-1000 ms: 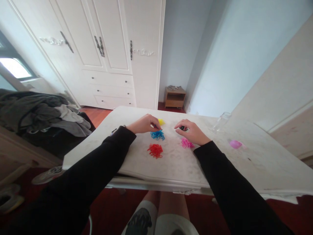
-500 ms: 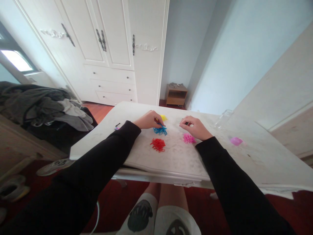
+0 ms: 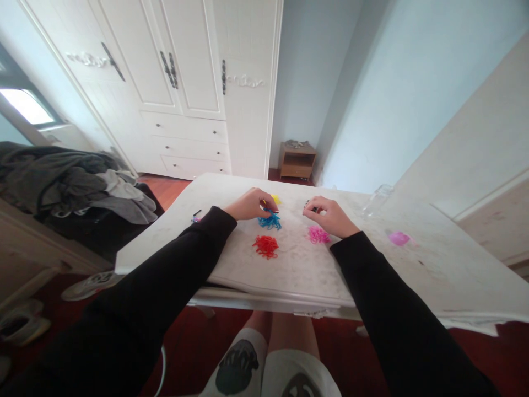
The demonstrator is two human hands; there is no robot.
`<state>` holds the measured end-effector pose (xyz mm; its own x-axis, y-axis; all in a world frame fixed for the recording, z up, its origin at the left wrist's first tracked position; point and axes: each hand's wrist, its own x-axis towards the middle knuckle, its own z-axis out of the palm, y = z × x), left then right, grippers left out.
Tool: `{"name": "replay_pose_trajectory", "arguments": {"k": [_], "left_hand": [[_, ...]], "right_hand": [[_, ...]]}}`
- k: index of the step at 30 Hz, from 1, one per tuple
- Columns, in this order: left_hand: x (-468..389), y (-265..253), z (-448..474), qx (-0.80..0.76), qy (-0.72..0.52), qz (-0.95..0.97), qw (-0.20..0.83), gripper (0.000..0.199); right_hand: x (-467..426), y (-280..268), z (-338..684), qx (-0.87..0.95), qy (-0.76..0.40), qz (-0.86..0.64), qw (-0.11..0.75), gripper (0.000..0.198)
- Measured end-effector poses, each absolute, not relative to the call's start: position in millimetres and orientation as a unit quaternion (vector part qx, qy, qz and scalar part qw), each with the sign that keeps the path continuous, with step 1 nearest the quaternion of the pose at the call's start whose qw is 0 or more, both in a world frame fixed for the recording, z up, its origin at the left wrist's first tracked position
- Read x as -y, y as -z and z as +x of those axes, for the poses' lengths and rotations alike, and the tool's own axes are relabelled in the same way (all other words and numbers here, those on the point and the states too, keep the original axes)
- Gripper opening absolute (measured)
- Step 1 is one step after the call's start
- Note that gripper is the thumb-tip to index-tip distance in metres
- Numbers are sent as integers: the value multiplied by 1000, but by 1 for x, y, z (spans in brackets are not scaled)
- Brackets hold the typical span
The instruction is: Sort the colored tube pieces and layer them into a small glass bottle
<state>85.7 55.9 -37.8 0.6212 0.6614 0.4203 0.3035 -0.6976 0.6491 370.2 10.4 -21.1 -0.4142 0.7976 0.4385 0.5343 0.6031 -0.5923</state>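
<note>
Small heaps of thin coloured bands lie on the white table. My left hand is closed, its fingertips pressed together at the top of the blue heap; what they pinch, if anything, is too small to make out. Behind those fingers shows part of a yellow heap. Closer to me sits a red heap. My right hand hovers just beyond a pink heap, thumb and fingers curled together. Something dark shows around its fingers, but I cannot tell what is held.
A clear jar lies on its side at the right, with a pink-purple item nearer me. A small dark stick and colourful bits rest at the table's left. Clothes are piled further left.
The view has shifted very slightly. My left hand stays at the blue heap, with its fingertips moved only a little; my right hand keeps its place above the pink heap.
</note>
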Motion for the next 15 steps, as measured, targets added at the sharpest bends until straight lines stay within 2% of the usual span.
{"name": "replay_pose_trajectory", "arguments": {"k": [3, 15], "left_hand": [[-56, 39, 86, -281, -345, 851, 278, 26], [-49, 35, 92, -271, -401, 831, 273, 20]], "right_hand": [[-10, 20, 370, 820, -181, -407, 360, 21], [-9, 21, 369, 826, -163, -406, 356, 22]]}}
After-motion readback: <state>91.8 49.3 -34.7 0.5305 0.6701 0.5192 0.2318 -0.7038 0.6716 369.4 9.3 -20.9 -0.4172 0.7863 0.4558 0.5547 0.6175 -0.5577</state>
